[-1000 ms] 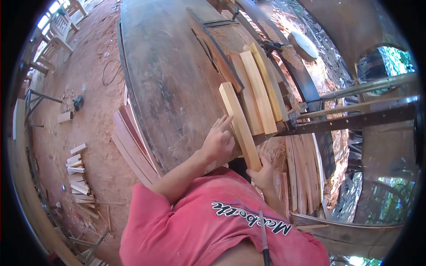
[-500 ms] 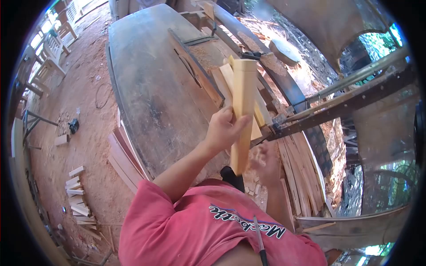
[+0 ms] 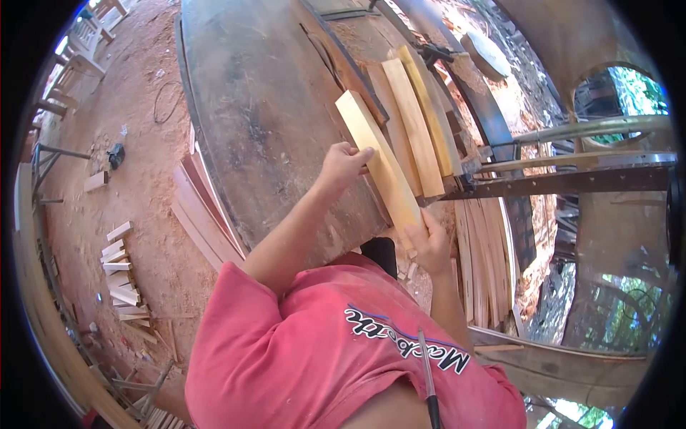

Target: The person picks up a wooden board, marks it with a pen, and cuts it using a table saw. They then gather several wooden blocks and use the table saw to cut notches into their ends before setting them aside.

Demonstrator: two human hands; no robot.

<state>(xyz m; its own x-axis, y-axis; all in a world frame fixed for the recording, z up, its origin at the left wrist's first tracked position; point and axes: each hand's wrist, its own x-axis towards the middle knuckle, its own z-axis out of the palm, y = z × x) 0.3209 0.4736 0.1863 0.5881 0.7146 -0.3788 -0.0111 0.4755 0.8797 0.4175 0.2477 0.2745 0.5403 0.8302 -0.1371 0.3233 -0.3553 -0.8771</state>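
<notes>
A pale, flat wooden board (image 3: 379, 161) lies slanted across my front over the worktable, its far end pointing up and left. My left hand (image 3: 346, 166) is closed on its left edge around the middle, thumb on the upper face and fingers partly hidden. At the near end, my right hand (image 3: 430, 244) grips the right edge and corner. Just right of this board, a light wooden board (image 3: 413, 127) and a yellowish board (image 3: 432, 111) lie side by side on the table.
The large dark worktable (image 3: 250, 107) has a raised wooden fence (image 3: 350, 64) along it. Long planks (image 3: 486, 264) are stacked at the right, beside a dark beam (image 3: 572, 181). Reddish boards (image 3: 204, 214) lean at the table's left, and small wood blocks (image 3: 121, 275) lie on the sandy ground.
The board has swung from nearly upright to a leftward slant over the table. My right hand, blurred and apart from it before, now grips its near end.
</notes>
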